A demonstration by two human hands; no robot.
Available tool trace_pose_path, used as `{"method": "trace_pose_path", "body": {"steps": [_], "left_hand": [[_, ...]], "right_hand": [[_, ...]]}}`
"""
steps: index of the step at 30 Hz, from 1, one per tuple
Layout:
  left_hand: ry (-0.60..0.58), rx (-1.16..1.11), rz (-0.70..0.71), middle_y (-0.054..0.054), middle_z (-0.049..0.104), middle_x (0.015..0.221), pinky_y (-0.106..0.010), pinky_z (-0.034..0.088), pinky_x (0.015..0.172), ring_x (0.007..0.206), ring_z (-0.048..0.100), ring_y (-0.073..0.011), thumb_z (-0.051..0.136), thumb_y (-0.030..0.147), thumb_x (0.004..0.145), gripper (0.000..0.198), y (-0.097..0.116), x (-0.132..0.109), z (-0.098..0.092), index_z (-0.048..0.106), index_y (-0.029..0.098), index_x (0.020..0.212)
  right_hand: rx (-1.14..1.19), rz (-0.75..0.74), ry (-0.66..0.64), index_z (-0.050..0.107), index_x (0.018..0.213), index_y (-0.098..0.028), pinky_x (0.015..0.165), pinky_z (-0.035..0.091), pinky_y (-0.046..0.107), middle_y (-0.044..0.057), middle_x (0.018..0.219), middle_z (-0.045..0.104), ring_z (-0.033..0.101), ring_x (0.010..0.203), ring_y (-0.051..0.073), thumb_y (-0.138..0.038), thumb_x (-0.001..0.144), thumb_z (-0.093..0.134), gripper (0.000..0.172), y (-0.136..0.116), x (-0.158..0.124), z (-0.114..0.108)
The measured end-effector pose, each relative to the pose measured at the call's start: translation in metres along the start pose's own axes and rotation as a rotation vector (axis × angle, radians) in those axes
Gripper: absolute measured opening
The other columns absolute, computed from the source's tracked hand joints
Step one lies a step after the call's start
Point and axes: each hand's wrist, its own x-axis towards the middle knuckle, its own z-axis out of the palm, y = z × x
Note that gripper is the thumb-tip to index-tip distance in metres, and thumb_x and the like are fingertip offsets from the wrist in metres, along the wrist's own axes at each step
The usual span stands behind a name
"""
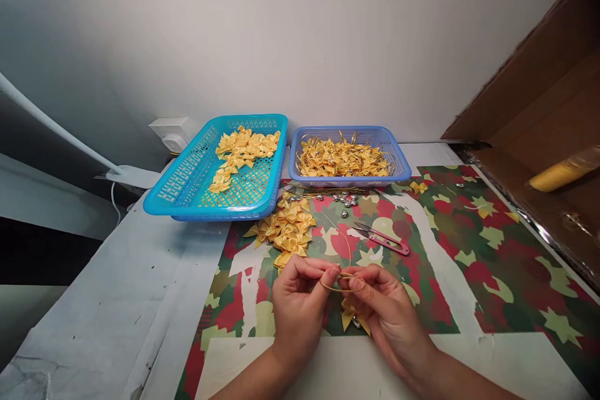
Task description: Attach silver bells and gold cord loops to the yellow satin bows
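Above the front of the table, my left hand (302, 303) and my right hand (389, 306) face each other with pinched fingers. Both grip a thin gold cord (342, 290), which bends in a loop between the fingertips. One end of it trails up past the fingers. Just under my right hand is a yellow ribbon bow (349, 314) with a silver bell (356, 322); the hand covers part of both. A heap of yellow bows (288, 231) lies beyond my left hand. Pink-handled thread snips (384, 240) rest beyond my right hand.
A turquoise basket (164, 205) holding yellow bows stands at the back left. Beside it, a blue basket (349, 182) is full of bows with gold cords. Loose silver bells (345, 199) lie before it. At right is a cardboard box (539, 106); at left, a power strip (134, 176).
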Motion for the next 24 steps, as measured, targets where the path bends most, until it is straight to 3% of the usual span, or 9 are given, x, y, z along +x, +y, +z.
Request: {"method": "trace_pose_path", "body": {"steps": [5,11,17,24], "left_hand": [[-0.113,0.082,0.035,-0.004,0.068,0.077,-0.025,0.055,0.062,0.071,0.066,-0.0160,0.074,0.029,0.078,0.023,-0.0051,-0.0024,-0.0041,0.055,0.019,0.070],[-0.371,0.385,0.162,0.001,0.053,0.066,-0.022,0.038,0.055,0.060,0.048,-0.0119,0.047,0.030,0.095,0.026,-0.0076,-0.0055,-0.0082,0.055,0.019,0.074],[-0.315,0.504,0.293,0.001,0.052,0.062,-0.023,0.036,0.055,0.057,0.047,-0.0120,0.049,0.024,0.093,0.025,-0.0021,-0.0032,-0.0080,0.055,0.019,0.069],[-0.338,0.535,0.364,0.000,0.057,0.060,-0.024,0.038,0.055,0.056,0.050,-0.0126,0.052,0.020,0.090,0.019,0.0007,-0.0038,-0.0080,0.066,0.018,0.077]], "right_hand": [[-0.038,-0.070,0.002,0.071,0.067,-0.020,0.067,0.057,0.024,0.003,0.071,0.074,0.069,0.067,0.014,-0.031,0.064,0.087,0.020,-0.0019,0.0007,-0.0025],[-0.123,-0.167,-0.022,0.072,0.069,-0.021,0.065,0.058,0.025,0.002,0.073,0.073,0.069,0.067,0.014,-0.029,0.065,0.086,0.016,-0.0018,0.0011,-0.0060],[-0.123,-0.176,-0.025,0.070,0.062,-0.020,0.064,0.053,0.021,0.001,0.084,0.065,0.062,0.073,0.012,-0.030,0.063,0.086,0.019,-0.0040,-0.0009,-0.0049],[-0.071,-0.110,-0.040,0.070,0.059,-0.021,0.063,0.051,0.025,0.001,0.079,0.062,0.059,0.070,0.013,-0.034,0.058,0.088,0.022,-0.0070,-0.0008,0.0007]]}}
